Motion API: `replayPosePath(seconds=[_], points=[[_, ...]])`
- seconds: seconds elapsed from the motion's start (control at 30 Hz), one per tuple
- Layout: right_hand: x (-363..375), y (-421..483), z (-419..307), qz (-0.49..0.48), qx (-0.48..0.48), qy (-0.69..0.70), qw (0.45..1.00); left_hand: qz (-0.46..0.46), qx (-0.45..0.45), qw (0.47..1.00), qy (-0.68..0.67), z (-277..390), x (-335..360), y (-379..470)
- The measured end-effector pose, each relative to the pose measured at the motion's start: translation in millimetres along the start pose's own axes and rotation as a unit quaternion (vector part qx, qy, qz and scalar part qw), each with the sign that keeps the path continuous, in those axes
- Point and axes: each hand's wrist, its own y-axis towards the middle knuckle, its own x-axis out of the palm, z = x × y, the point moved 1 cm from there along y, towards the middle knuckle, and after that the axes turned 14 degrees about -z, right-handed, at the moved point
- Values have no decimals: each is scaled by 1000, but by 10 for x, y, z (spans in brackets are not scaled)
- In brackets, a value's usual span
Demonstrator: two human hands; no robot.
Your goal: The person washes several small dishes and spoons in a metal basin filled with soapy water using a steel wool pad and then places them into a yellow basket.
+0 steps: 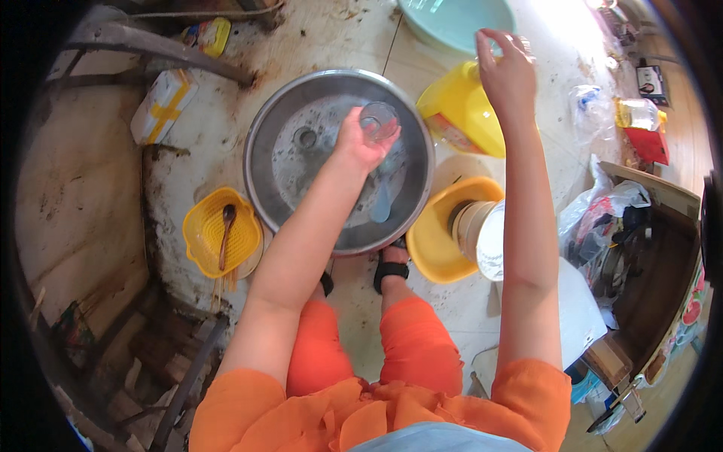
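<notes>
My left hand (367, 138) is over a large steel basin (255, 186), holding a small clear drinking glass (379, 120) in its upturned palm. Cloudy, sudsy water (333, 186) lies in the basin. A small round glass-like vessel (305, 137) sits at the left in it, and a pale blue spoon-like handle (381, 204) shows nearer me. My right hand (507, 65) reaches out beyond the basin, above a yellow plastic jug (466, 110) and beside a pale green basin (457, 20). A blurred clear thing shows behind its fingers; whether they hold it is unclear.
Left of the steel basin is a yellow plastic colander (195, 237) with a wooden spoon (227, 231). On the right, an orange-yellow tub (429, 248) holds stacked bowls (474, 229). A cardboard box of bags (649, 260) stands farther right. A taped white box (164, 107) lies at left.
</notes>
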Motion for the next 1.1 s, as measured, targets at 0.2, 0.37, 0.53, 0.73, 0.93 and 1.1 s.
replayPosePath(seconds=[0.2, 0.37, 0.53, 0.73, 0.93, 1.1], points=[[238, 440, 351, -335, 267, 312, 848, -45, -34, 998, 43, -423, 742, 394], [259, 467, 413, -334, 262, 269, 865, -66, -35, 995, 73, -656, 1069, 435], [420, 391, 432, -213, 204, 88, 951, -87, -36, 992, 82, -730, 1081, 436], [333, 362, 411, -281, 261, 219, 897, -52, -33, 995, 81, -758, 999, 431], [369, 283, 198, -188, 196, 19, 962, -84, -17, 995, 53, -488, 684, 395], [407, -415, -518, 6, -163, 109, 981, -57, 30, 997, 53, 273, 184, -242]])
